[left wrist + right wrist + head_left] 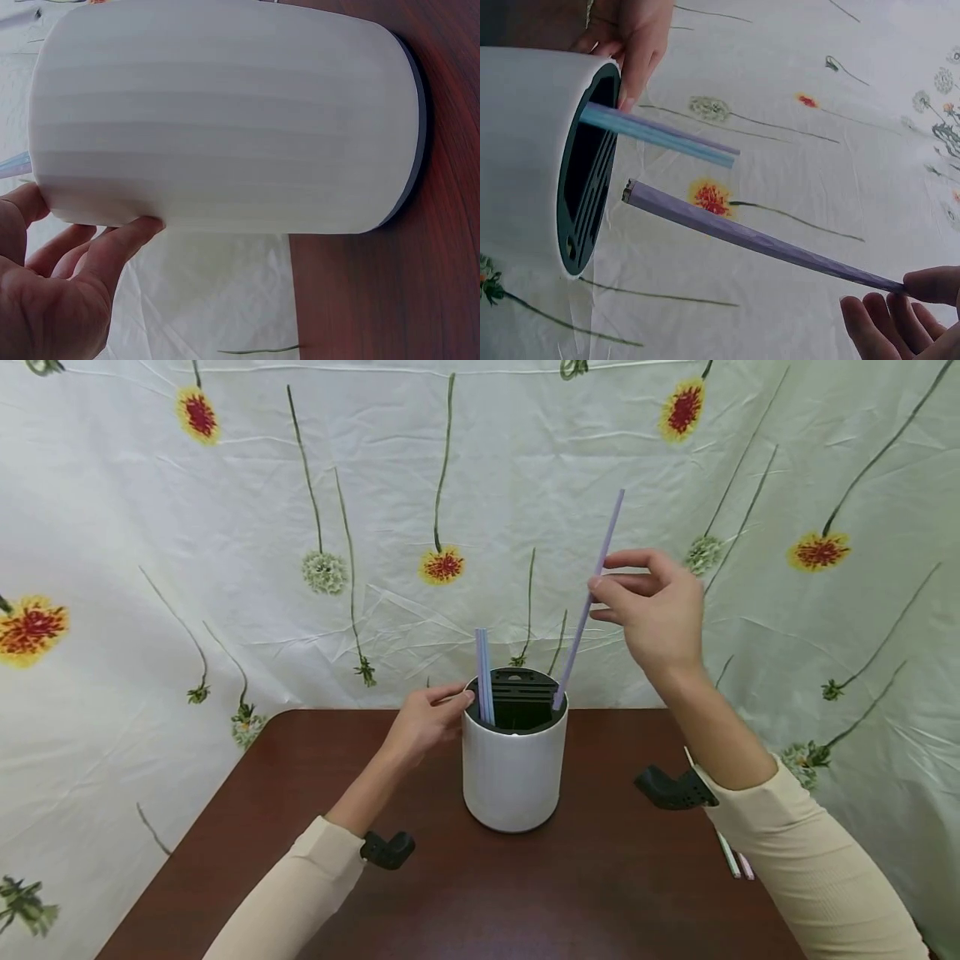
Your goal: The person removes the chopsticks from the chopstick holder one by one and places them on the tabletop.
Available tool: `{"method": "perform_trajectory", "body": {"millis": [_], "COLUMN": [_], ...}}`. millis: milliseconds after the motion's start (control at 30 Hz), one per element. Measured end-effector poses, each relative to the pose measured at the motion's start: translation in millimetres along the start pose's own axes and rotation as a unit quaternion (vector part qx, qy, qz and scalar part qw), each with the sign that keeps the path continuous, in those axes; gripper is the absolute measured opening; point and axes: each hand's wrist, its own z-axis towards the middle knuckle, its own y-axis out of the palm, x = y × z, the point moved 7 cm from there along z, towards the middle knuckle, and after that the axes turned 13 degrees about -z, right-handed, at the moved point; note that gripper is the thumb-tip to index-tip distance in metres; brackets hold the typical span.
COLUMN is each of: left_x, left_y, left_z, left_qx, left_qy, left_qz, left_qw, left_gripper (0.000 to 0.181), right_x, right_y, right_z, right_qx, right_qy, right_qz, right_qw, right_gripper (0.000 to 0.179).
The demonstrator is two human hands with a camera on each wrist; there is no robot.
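A white round utensil holder [514,781] with a black slotted top [523,692] stands upright on the table. My left hand [429,722] grips its left side near the rim, the thumb at the top edge and the fingers along the wall [120,247]. Purple and blue chopsticks [484,677] stand in the left of its opening. Up and to the right, my right hand [660,606] pinches a purple chopstick [765,251] between thumb and fingers. The chopstick slants down to the left. Its thick lower end is just outside the opening in the right wrist view.
Pale green and pink sticks [732,857] lie on the dark brown table [600,893], partly hidden under the right sleeve [817,852]. Behind the table hangs a white flowered cloth [390,527]. A black wrist mount [677,787] sticks out from the right cuff.
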Motion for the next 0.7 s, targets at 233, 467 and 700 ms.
{"method": "perform_trajectory", "body": {"millis": [233,467,700], "left_x": [1.4,1.2,1.6], "left_y": [1.3,0.4,1.3], "left_z": [-0.6,0.0,1.0], "left_qx": [-0.003,-0.005,-0.008], "left_qy": [0.0,-0.001,-0.001], "left_qz": [0.01,0.015,0.014], "left_qw": [0.9999,0.9999,0.9999], "left_gripper": [0.052,0.053,0.054], "right_x": [22.4,63.9,113.9], "right_y": [-41.5,-79.6,-110.9], "right_z": [-0.8,-11.7,-29.2], "right_qx": [0.036,0.04,0.014], "right_qy": [0.004,0.034,0.053], "right_qz": [0.003,-0.155,-0.263], "right_qw": [0.9993,0.9866,0.9632], "right_gripper": [0.017,0.023,0.027]}}
